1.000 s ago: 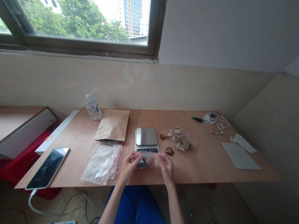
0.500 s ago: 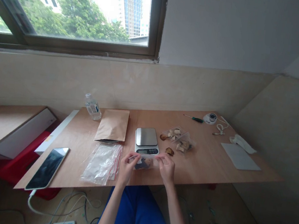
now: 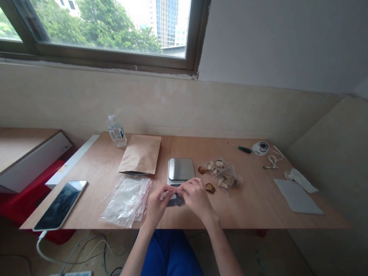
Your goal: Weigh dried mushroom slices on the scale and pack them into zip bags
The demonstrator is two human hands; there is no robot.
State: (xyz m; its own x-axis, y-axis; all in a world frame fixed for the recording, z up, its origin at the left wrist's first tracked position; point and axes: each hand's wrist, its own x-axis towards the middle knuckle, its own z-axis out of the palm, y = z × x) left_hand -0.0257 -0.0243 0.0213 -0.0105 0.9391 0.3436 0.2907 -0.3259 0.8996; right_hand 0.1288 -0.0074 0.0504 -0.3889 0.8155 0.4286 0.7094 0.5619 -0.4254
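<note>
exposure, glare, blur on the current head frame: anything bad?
Head view: sky through the window blown out, floor at lower right dim; head view: glare streaks on the loose clear zip bags, reflection on the smartphone; head view: wide-angle stretch toward the edges, contents of the held zip bag too soft to identify.

Free lane: bare desk R of R hand, running back betw. bagged pcs and white sheet up to screwdriver and dome cam. Fwd path obstructed by scale, w/ loose pc near its R side and only a narrow gap to brown pouch on its L. Plastic bags block immed. L of L hand; open desk lies betw. them and phone.
</note>
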